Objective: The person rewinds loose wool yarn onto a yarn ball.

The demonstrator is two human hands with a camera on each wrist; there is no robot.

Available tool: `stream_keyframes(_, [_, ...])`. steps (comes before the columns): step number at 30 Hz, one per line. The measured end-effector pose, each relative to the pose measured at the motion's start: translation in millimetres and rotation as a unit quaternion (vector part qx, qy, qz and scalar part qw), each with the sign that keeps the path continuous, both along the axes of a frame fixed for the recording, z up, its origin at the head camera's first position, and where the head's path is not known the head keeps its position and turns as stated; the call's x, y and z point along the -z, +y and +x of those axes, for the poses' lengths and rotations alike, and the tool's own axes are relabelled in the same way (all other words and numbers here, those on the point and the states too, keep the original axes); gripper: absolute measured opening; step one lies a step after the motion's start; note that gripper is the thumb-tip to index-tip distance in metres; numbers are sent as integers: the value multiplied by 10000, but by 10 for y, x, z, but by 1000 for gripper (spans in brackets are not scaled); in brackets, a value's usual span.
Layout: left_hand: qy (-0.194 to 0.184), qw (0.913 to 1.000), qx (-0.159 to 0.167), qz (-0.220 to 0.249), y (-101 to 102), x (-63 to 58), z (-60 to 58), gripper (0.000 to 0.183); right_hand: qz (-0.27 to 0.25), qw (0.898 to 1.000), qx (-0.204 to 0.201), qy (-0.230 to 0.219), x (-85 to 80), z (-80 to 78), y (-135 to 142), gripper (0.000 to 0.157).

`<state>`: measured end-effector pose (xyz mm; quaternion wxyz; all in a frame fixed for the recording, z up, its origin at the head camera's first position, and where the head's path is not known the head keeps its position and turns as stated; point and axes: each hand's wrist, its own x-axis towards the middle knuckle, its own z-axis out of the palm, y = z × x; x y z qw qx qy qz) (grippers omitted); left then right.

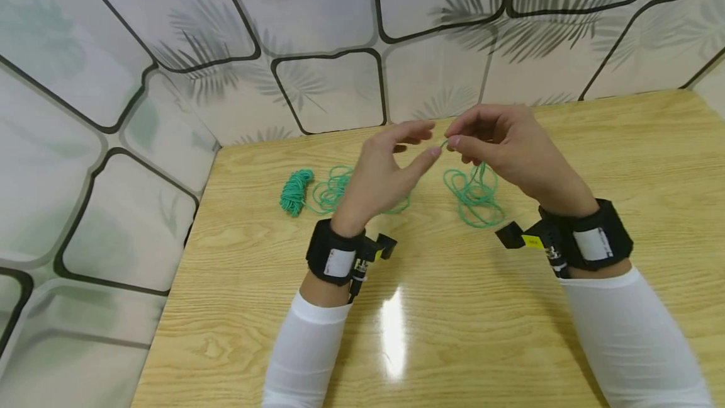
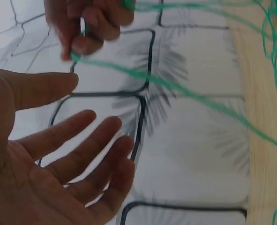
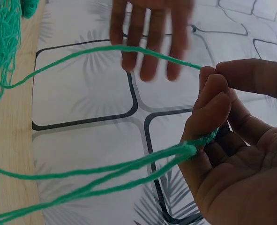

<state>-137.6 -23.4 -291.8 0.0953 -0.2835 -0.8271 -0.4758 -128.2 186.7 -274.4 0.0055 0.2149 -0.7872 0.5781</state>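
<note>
My right hand (image 1: 504, 143) pinches a green cord (image 3: 105, 48) between thumb and forefinger above the table. Further strands of the cord pass through its curled lower fingers and hang toward a loose pile of loops (image 1: 476, 197) underneath. Facing it, my left hand (image 1: 379, 169) is raised with the fingers spread and the thumb apart. In the left wrist view nothing lies in the left palm (image 2: 58, 187); the pinched strand runs past beyond its fingertips. Beneath the left hand lies another tangle of green cord (image 1: 331, 191), partly hidden by that hand.
A wound green bundle (image 1: 296, 192) sits left of the tangle on the wooden table (image 1: 255, 307). A patterned wall covering (image 1: 328, 93) rises along the table's back and left edges. Both wrists wear black straps with small cameras.
</note>
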Motion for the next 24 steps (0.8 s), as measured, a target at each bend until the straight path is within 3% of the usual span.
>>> stream_keyframes(2, [113, 9991, 330, 243, 89, -3, 36, 33, 111, 9999, -85, 23, 6, 3, -31, 23])
stream_keyframes(4, [172, 9975, 381, 561, 132, -4, 52, 25, 99, 9999, -137, 9, 7, 5, -44, 23])
stream_keyframes(11, [270, 9889, -231, 1444, -19, -26, -24, 15, 116, 9999, 50, -5, -32, 13, -6, 22])
stream_keyframes(17, [265, 9777, -1124, 1754, -327, -17, -141, 17, -183, 9997, 85, -116, -51, 12, 38, 25])
stream_keyframes(24, [84, 9527, -2493, 1739, -638, -1, -209, 16, -427, 9989, 161, -85, -58, 3, 100, 25])
